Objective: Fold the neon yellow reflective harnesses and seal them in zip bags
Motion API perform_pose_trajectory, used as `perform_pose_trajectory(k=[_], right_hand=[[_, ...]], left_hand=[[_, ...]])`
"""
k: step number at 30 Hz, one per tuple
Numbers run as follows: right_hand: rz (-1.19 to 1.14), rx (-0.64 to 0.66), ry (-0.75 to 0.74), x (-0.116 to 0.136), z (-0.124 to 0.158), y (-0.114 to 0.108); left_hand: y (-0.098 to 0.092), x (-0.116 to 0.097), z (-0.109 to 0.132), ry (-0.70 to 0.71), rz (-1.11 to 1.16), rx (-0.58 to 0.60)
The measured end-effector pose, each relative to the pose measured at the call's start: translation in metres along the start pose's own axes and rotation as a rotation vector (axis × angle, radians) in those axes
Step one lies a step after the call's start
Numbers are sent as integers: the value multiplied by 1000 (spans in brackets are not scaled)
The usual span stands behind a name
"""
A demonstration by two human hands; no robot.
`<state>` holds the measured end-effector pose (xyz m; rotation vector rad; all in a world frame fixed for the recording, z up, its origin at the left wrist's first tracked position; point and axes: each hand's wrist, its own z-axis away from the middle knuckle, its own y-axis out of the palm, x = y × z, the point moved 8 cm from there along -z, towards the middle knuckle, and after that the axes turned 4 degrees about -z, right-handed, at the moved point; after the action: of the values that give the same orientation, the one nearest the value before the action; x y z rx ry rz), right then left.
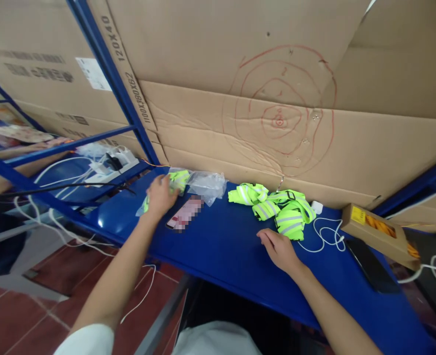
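Observation:
My left hand (161, 196) is over a neon-yellow reflective strap in a clear plastic bag (180, 180), at the back left of the blue table. Its fingers curl down onto the bag, and their tips are partly hidden. More yellow and clear plastic shows on the other side of this hand. My right hand (279, 249) hovers above the table with its fingers curled together and nothing visible in them. Just beyond it lie several rolled neon-yellow reflective straps (291, 221) with grey stripes and a black buckle. An empty-looking clear plastic bag (207, 185) lies between the two groups.
A phone with a lit screen (185, 213) lies near my left hand. At right are a white cable (323, 242), a dark phone (371, 266) and a cardboard box with orange contents (381, 234). Cardboard panels (203, 123) wall the back; a power strip (116, 165) sits left.

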<state>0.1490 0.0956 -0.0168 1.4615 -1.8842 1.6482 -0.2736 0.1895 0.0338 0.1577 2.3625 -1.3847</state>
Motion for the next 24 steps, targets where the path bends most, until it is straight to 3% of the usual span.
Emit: perform_pose_trajectory(k=[3, 5, 10, 12, 17, 20, 24], right_hand=[[33, -15, 8, -5, -2, -2], [54, -38, 21, -11, -3, -5], [80, -82, 24, -20, -5, -9], [88, -76, 14, -20, -4, -8], [127, -40, -6, -16, -5, -3], [156, -60, -1, -18, -7, -7], [199, -77, -3, -21, -4, -11]], left_hand=[[27, -49, -12, 165, -31, 124], [40, -70, -23, 198, -56, 166], [57, -106, -34, 203, -68, 129], [68, -135, -19, 277, -25, 103], [116, -212, 52, 570, 90, 178], [134, -223, 74, 629, 97, 227], [136, -208, 71, 587, 76, 243]])
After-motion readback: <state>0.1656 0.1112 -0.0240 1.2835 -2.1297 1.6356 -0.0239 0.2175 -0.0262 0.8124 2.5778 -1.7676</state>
